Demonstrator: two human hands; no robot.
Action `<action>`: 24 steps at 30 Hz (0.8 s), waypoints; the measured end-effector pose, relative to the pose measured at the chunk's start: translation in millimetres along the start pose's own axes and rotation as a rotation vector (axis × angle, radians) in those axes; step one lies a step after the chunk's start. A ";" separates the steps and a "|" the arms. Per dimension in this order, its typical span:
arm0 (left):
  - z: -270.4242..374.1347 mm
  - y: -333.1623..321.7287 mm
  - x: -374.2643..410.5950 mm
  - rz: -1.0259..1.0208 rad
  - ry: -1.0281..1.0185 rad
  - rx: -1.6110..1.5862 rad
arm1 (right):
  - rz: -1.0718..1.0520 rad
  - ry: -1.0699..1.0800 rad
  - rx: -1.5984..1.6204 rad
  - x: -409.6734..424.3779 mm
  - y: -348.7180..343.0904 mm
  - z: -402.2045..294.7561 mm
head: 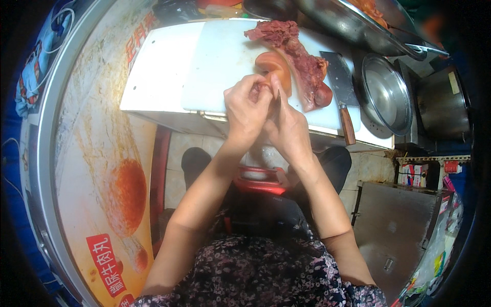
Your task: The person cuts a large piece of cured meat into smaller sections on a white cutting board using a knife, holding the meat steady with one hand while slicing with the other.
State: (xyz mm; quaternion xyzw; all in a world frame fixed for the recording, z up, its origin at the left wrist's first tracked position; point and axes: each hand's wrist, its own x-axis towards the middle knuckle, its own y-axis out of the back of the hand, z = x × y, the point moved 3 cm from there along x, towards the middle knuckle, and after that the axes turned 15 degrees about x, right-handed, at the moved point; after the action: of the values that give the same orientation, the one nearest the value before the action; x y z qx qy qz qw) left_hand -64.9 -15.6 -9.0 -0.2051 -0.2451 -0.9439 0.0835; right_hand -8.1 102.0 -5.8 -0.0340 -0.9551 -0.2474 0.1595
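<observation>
A smooth orange-brown piece of meat (283, 67), curled at its far end, lies on the white cutting board (218, 69). My left hand (245, 103) pinches its near end with curled fingers. Against the same end my right hand (289, 126) presses with thumb and fingers, close beside the left. Something dark and narrow shows between the two hands; I cannot tell what it is. Right of the curled piece stretches a long slab of reddish cooked meat (305, 65). A cleaver (339, 80) with a wooden handle rests at the board's right side, its handle pointing towards me.
A metal bowl (385, 94) and a tall metal pot (443, 105) stand to the right. Behind the board is a large steel basin (356, 28) with orange-brown food in it. A red-rimmed container (261, 178) is below, between my knees. A printed panel (111, 153) borders the left.
</observation>
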 end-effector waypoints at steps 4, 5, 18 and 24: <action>-5.1 -1.8 -2.5 -0.021 0.074 -0.050 | -0.022 0.003 0.015 -9.2 2.1 -1.2; -5.2 -1.0 -2.9 -0.014 0.069 -0.039 | -0.037 -0.028 0.011 -10.8 2.4 -2.4; -3.3 -0.6 -3.9 0.007 0.026 -0.020 | -0.040 -0.106 -0.056 -3.6 8.7 -1.9; -4.1 -1.3 -5.4 -0.006 0.061 -0.068 | 0.133 -0.059 0.159 -8.7 20.4 2.9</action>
State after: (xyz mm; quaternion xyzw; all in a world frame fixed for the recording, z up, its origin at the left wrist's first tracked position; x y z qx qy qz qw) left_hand -61.8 -16.2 -15.1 -0.1784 -0.2107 -0.9577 0.0812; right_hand 2.2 121.4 -1.6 -0.0918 -0.9716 -0.1587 0.1497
